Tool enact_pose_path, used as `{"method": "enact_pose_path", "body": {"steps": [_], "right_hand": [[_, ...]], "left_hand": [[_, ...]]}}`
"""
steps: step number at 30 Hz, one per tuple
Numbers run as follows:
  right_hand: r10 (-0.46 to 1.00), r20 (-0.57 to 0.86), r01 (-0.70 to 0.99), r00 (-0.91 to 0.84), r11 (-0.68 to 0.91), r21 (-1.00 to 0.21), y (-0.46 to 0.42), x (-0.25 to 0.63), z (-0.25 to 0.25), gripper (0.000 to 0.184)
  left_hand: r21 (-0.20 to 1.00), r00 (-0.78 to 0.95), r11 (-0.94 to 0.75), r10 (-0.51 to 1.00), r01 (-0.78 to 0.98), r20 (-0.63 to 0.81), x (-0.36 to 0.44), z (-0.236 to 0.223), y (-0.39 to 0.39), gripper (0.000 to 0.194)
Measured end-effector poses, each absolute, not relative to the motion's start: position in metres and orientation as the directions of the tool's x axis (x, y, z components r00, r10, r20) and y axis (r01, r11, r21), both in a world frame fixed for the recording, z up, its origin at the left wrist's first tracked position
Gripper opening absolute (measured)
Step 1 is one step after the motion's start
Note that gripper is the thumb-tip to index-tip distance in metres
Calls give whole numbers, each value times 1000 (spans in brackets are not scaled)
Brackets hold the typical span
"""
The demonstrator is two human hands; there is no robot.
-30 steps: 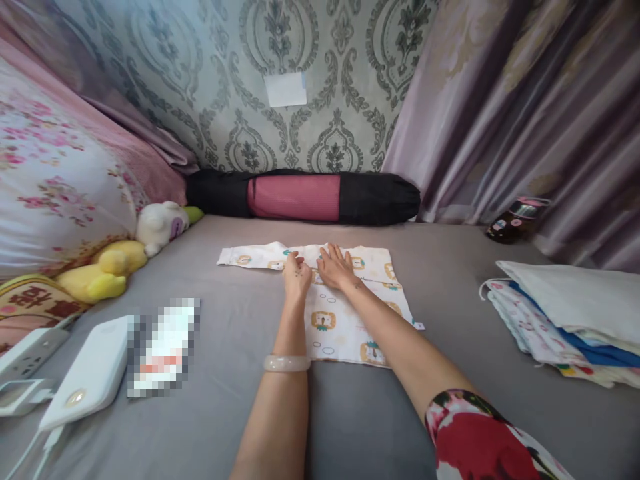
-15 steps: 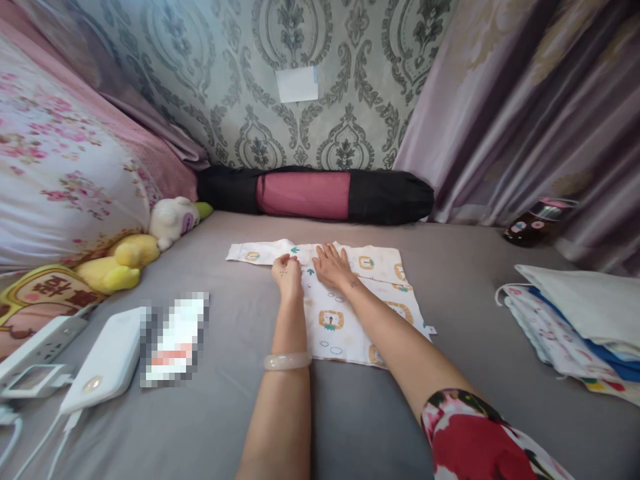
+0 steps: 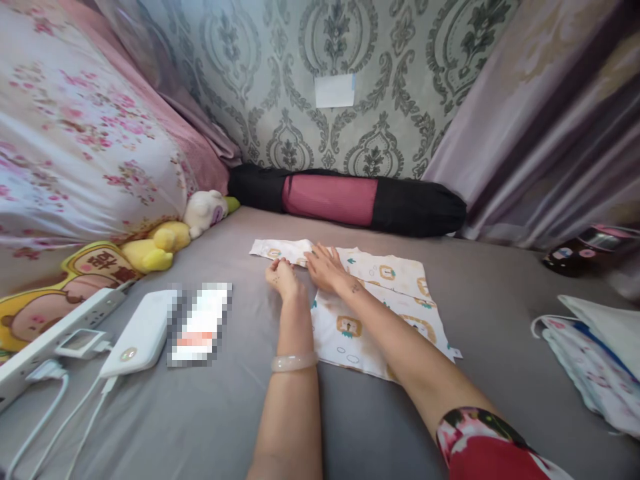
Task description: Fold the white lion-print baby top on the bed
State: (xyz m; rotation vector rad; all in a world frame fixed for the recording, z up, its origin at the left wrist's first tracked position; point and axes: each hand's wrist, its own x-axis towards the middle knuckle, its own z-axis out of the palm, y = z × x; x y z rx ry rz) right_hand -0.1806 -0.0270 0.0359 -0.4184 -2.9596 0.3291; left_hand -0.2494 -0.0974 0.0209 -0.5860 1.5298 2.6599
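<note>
Left hand: your left hand [image 3: 283,278] is at the sleeve's near edge, fingers curled in; can't tell if cloth is pinched between them.
Right hand: your right hand [image 3: 325,267] is open, palm down, fingers spread on the garment where the sleeve meets the body.
Garment: the white lion-print garment [image 3: 350,333] lies on the gray sheet [image 3: 225,427] in front of you, sleeve [image 3: 280,251] out to the left, upper part folded over the body.
Left side: white power bank [image 3: 140,333] with cable, between the power strip [image 3: 65,327] and a pixelated flat item [image 3: 203,323]. Yellow plush [image 3: 150,253] and white plush [image 3: 203,212] sit farther back.
Back: black-and-pink roll [image 3: 330,200] lies along the patterned wall [image 3: 330,140].
Right side: stacked cloths [image 3: 595,360], partly out of view; dark bottle [image 3: 575,253] tilted behind them, near the curtain [image 3: 515,153].
</note>
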Motion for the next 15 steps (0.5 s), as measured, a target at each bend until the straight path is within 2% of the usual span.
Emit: {"method": "enact_pose_path", "body": {"steps": [3, 6, 11, 15], "right_hand": [[118, 23, 109, -993, 966, -233, -41, -195, 37, 41], [59, -2, 58, -998, 971, -232, -49, -209, 34, 37], [42, 21, 34, -999, 954, -296, -51, -221, 29, 36], [24, 158, -38, -987, 924, -380, -46, -213, 28, 38]], "left_hand": [[835, -898, -518, -257, -183, -357, -252, 26, -104, 17], [830, -870, -503, -268, -240, -414, -254, 26, -109, 15], [797, -874, -513, -165, -319, -457, -260, 19, -108, 5], [796, -915, -496, -11, -346, -404, -269, 12, -107, 18]]}}
